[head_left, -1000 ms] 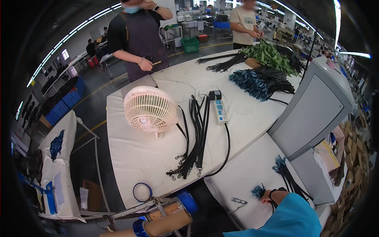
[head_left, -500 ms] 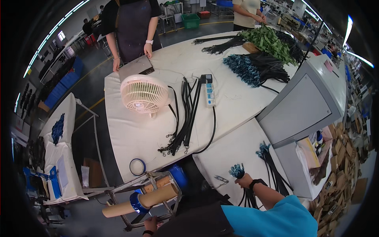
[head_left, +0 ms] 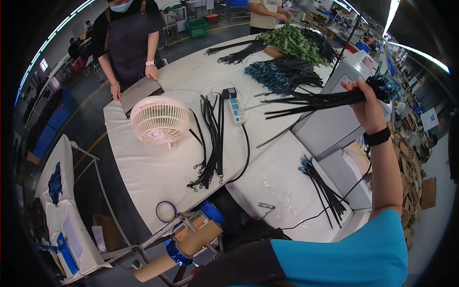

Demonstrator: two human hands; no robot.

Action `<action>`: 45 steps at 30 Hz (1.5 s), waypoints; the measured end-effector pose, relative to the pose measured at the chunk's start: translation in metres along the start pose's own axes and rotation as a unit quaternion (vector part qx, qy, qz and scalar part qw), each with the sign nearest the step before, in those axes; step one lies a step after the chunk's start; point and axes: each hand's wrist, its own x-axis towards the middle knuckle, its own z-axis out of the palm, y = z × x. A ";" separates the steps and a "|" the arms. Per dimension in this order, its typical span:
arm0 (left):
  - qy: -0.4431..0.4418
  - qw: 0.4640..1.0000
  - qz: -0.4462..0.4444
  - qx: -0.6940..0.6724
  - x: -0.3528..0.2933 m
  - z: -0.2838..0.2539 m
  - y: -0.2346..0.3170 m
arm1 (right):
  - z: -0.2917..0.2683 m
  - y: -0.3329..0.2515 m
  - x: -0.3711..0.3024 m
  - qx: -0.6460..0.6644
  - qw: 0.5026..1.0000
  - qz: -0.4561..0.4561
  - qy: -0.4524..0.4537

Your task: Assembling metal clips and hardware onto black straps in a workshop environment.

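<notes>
My right hand [head_left: 366, 103] is raised above the grey metal cabinet [head_left: 330, 103] on the right, its fingers wrapped round a bundle of black straps [head_left: 315, 101]. Blue-wrapped ends [head_left: 386, 87] of the bundle stick out past the hand, and the loose tails hang out to the left. Only a sliver of my left hand [head_left: 194, 271] shows at the lower edge, beside the cardboard tube with a blue tape roll [head_left: 178, 253]; its fingers are hidden. A smaller strap bundle [head_left: 320, 184] lies on the white side table [head_left: 267, 191], with small metal snips [head_left: 266, 206] to its left.
A pink fan [head_left: 160, 120], more black straps with metal hooks [head_left: 210, 143] and a power strip [head_left: 235, 111] rest on the large white table. Green and blue strap piles [head_left: 291, 40] lie farther back. Across the table, a co-worker [head_left: 128, 43] holds a flat grey piece.
My right hand has risen from the side table to above the cabinet, carrying the strap bundle. My left hand has mostly dropped out of sight, and the view has shifted.
</notes>
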 end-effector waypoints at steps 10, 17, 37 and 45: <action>-0.009 0.999 0.033 -0.003 0.027 0.035 0.067 | -0.036 -0.009 0.175 0.184 0.978 0.014 0.099; 0.012 0.999 0.041 -0.015 0.048 0.085 0.137 | -0.074 0.060 0.304 0.158 0.977 0.026 0.138; 0.006 0.997 0.067 0.029 0.077 0.109 0.203 | -0.143 0.042 0.422 -0.197 0.976 -0.062 0.075; -0.008 0.997 0.075 0.034 0.070 0.098 0.190 | -0.049 0.038 0.368 -0.123 0.982 -0.141 0.037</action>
